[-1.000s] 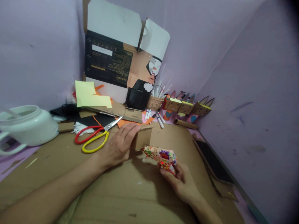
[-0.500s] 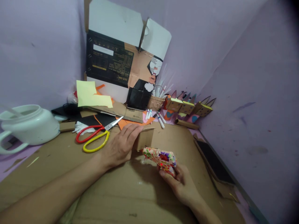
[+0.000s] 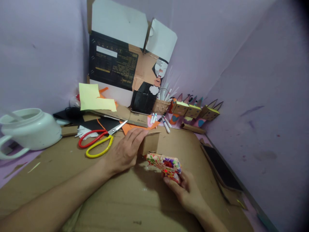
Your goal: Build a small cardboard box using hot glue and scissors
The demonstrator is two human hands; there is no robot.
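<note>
- my right hand (image 3: pixel 184 190) is wrapped around the handle of a glue gun (image 3: pixel 164 162), with my thumb along its side.
- my left hand (image 3: pixel 124 149) is bent over the left side of a small cardboard piece (image 3: pixel 151 142) and seems to pinch it; my thumb there is hidden.
- the glue gun is in front of me, over the big cardboard sheet (image 3: pixel 116 199), with its nose right by the low edge of the small piece. i can't tell if they touch.
- what looks done: the small piece is bent and stands up, and the gun is lined up with its edge.
- what looks left: i see no clear line of glue on that edge, so i think the sticking part is not finished. how much more there is, i can't tell.
- the small piece is plain brown, with a flat front and a top edge that seems folded. it has no paint or paper on the part i see.
- the glue gun is covered in bright flowers, purple, red and green, and a little red dot glows on its side.
- the red and yellow scissors (image 3: pixel 107 132) lie open near my left hand.
- farther back are some pens (image 3: pixel 166 124) and a row of cardboard animals (image 3: pixel 193 111) with pointy ears.
</note>
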